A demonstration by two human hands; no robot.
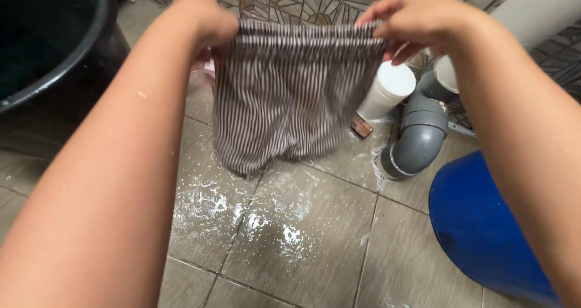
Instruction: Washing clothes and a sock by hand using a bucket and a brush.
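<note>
We hold one striped cloth (290, 96) up by its top edge, above the wet tiled floor (315, 235). Our left hand (203, 17) is pinched shut on the left corner of that edge, and our right hand (417, 18) is pinched shut on the right corner, so the cloth hangs stretched between them, its lower end loose and close to the floor, though we cannot tell whether it touches.

What could go wrong, as we judge it: the floor is wet and flecked with white suds, so our footing could slip there. The cloth looks damp; if either pinch loosens, that corner could drop and the hem would drag through the foam. The white bottle (384, 91) stands just behind the cloth's right side, and a swing of the cloth could knock it over. A small brown block (361, 127) lies on the floor near the bottle's foot.

Counted: one striped cloth, two hands, one white bottle, one brown block, one grey pipe elbow (417, 135) by the wall, one black tub (48, 47) at our left, one blue tub (484, 223) at our right.
</note>
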